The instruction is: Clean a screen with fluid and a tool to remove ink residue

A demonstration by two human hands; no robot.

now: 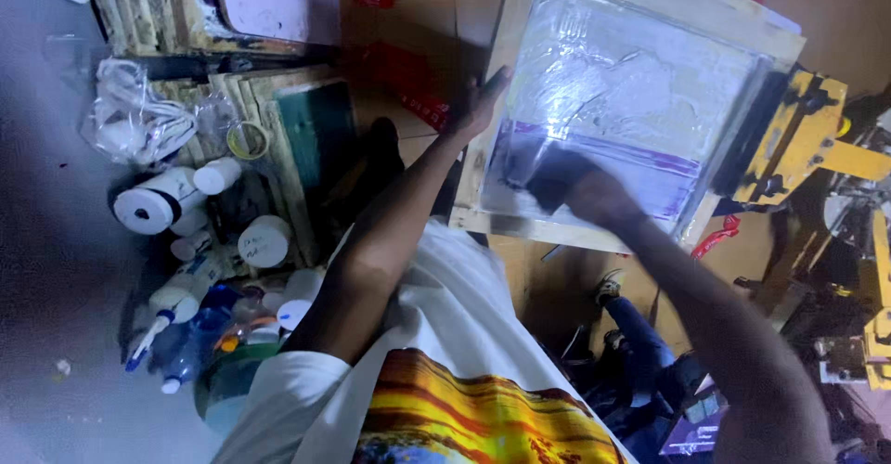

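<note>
Screen frame (pixel 483 172): we saw it mounted beside the yellow press (pixel 789 139).
Left hand (pixel 478 102): fingers stretched flat, gripping nothing, pressed on the frame's edge.
Right hand (pixel 594 195): over the mesh, fingers curled around a dark squeegee (pixel 548 181).

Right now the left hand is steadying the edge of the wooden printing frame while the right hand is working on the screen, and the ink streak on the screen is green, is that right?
Not quite: the ink streak is purple, not green, as the head view shows. The rest holds: the left hand steadies the edge of the wooden printing frame while the right hand works on the screen.
</note>
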